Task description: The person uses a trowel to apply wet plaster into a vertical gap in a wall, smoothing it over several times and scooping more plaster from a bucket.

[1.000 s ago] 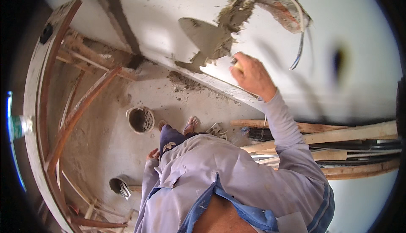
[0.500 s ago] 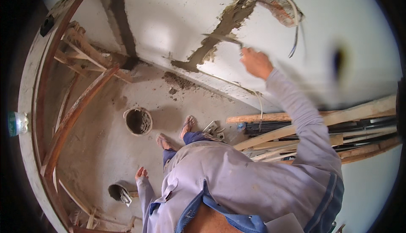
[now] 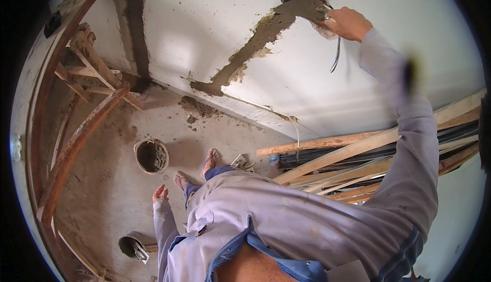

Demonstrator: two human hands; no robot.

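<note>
My right hand (image 3: 349,24) is raised high against the white wall (image 3: 388,77). It is closed on a trowel (image 3: 326,12), of which only a sliver of metal shows at the fingers. The trowel presses on the top end of a grey mortar-filled groove (image 3: 255,41) that runs diagonally down the wall. A loose cable (image 3: 335,59) hangs just below this hand. My left hand (image 3: 160,192) hangs by my side above the floor with its fingers apart, holding nothing. The nearest thing to it is a round bucket of mortar (image 3: 151,155).
Long wooden planks and dark rods (image 3: 358,151) lean along the wall's foot at the right. Curved wooden frames (image 3: 76,128) stand at the left. A small metal pan (image 3: 132,245) lies on the dusty floor below the bucket. Spilled mortar (image 3: 197,107) lies at the wall's base.
My right hand has moved up and to the right along the groove, from its middle to its top end. The trowel blade, plainly seen before, is now mostly hidden. My left hand has dropped.
</note>
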